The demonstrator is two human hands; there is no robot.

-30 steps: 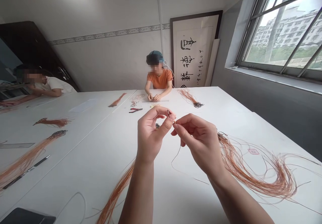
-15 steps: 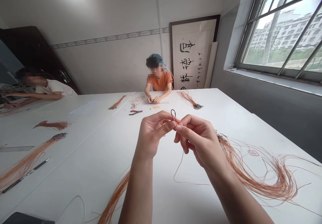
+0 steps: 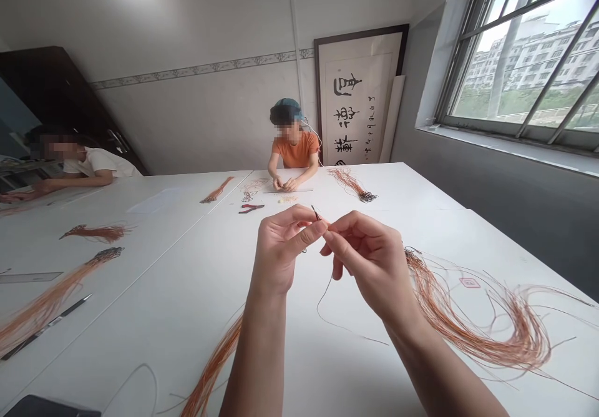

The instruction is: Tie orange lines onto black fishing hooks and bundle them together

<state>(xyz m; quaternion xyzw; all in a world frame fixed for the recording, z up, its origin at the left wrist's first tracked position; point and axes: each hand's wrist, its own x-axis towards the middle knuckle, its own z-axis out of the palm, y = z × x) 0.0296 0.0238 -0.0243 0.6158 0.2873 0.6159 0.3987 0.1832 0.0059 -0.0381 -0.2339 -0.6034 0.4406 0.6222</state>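
My left hand (image 3: 292, 233) and my right hand (image 3: 362, 239) meet above the white table, thumbs and forefingers pinched close together. Between them is a thin brown cord (image 3: 322, 303), whose dark looped end (image 3: 316, 213) pokes up past my left fingertips. Its loose tail hangs below my right hand and trails across the tabletop. The exact spot being pinched is partly hidden by the fingers. To the right of my right forearm lies a large bundle of orange-brown cords (image 3: 505, 342), curved round on itself. Another cord bundle (image 3: 218, 361) runs beneath my left forearm.
More cord bundles lie on the table (image 3: 154, 317) at left and at the back. Red-handled pliers (image 3: 251, 208), a pen (image 3: 47, 328) and a ruler (image 3: 30, 277) rest there too. One person in orange (image 3: 294, 150) sits opposite, another in white (image 3: 100, 163) at far left.
The dark loop has turned from standing open to edge-on and tilted left, lower between my fingers. My right hand has shifted slightly left, and the cord's hanging tail has swung left.
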